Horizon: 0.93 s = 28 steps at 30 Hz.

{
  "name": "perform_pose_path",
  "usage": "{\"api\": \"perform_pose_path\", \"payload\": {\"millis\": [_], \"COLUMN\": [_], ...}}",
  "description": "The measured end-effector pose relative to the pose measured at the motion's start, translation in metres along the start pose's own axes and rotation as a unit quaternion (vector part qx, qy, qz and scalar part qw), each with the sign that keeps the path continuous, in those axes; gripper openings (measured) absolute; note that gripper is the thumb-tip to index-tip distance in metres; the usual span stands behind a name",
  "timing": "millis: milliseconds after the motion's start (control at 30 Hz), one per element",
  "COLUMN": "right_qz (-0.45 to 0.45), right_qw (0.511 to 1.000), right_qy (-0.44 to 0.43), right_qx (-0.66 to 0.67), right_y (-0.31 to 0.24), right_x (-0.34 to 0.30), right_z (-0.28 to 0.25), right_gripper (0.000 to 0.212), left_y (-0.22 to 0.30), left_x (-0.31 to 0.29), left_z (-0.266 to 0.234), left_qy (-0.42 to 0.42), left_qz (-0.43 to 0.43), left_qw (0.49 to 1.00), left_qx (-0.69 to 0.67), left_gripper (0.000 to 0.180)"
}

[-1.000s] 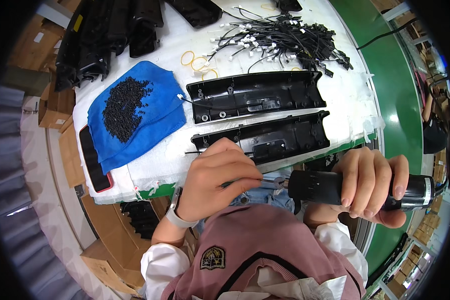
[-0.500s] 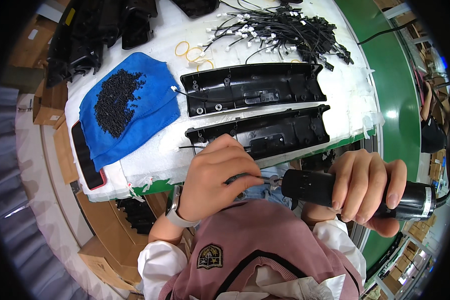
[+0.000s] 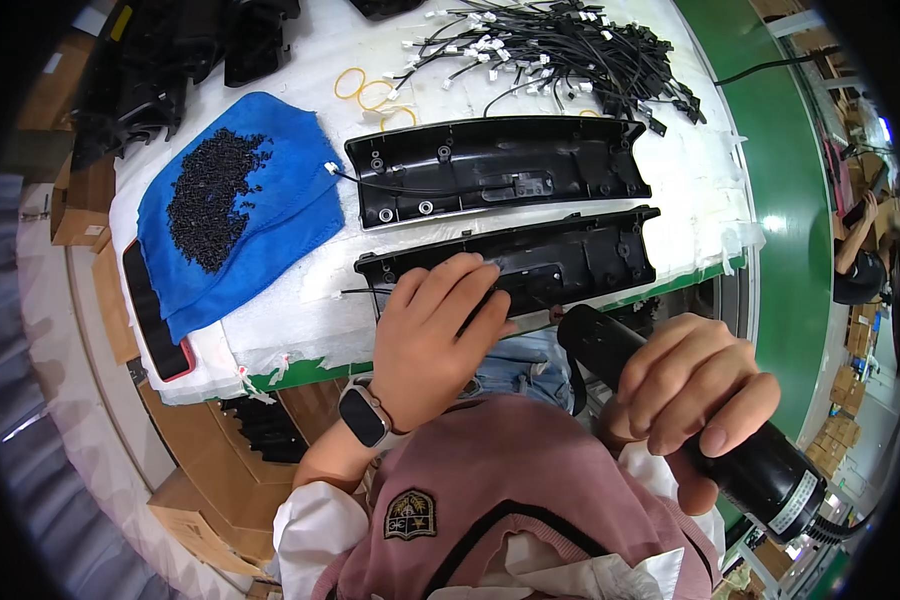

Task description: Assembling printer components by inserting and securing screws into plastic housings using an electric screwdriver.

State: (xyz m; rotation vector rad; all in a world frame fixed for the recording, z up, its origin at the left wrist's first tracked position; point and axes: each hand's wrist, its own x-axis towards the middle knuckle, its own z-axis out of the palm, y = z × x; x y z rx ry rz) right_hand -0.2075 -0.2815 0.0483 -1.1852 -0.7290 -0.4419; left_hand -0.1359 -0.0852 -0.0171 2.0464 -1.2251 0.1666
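Observation:
My right hand (image 3: pixel 698 385) is wrapped round a black corded electric screwdriver (image 3: pixel 610 345). Its nose points up and left, close to the near edge of the nearer black plastic shell (image 3: pixel 605 262). Over the left part of that shell lies my left hand (image 3: pixel 435 345), with bent fingers reaching inside it and the palm at its near rim. Dark cover shows between those fingers; the thumb tip is close to the screwdriver's bit. A second black shell (image 3: pixel 490 170), holding a thin cable with a white plug, rests just beyond.
At the left, a blue cloth (image 3: pixel 300 205) carries a heap of small black screws (image 3: pixel 215 205), beside a phone (image 3: pixel 150 310). A pile of black cables (image 3: pixel 580 55) and yellow rubber bands (image 3: pixel 375 95) lie farther back. More black plastic parts (image 3: pixel 160 75) stand far left.
My left hand has moved from a pinch beside the screwdriver's bit onto the nearer shell. The screwdriver has tilted, its nose up toward the shell and its corded end lower.

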Motion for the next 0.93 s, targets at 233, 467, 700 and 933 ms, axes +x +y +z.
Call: {"api": "perform_pose_path", "payload": {"millis": [233, 467, 700, 933], "right_qz": [0.02, 0.024, 0.025, 0.032], "right_qw": [0.997, 0.996, 0.996, 0.996], "right_qy": [-0.049, -0.051, -0.047, -0.051], "right_qx": [-0.064, -0.072, -0.074, -0.066], "right_y": [-0.0034, -0.0012, -0.0009, -0.0021], "right_x": [0.0008, 0.0034, 0.0036, 0.0062], "right_z": [-0.0059, -0.0003, 0.0004, 0.0022], "right_gripper": [0.045, 0.046, 0.046, 0.047], "left_y": [-0.0043, -0.0044, -0.0044, -0.001], "left_x": [-0.0027, -0.0032, -0.0042, -0.0013], "left_z": [0.0084, 0.008, 0.0083, 0.005], "left_qy": [-0.008, -0.003, -0.001, -0.008], "left_qz": [0.034, 0.026, 0.024, -0.001], "left_qw": [0.999, 1.0, 1.0, 1.0], "left_qx": [0.01, 0.008, 0.001, -0.012], "left_gripper": [0.022, 0.023, 0.023, 0.029]}}
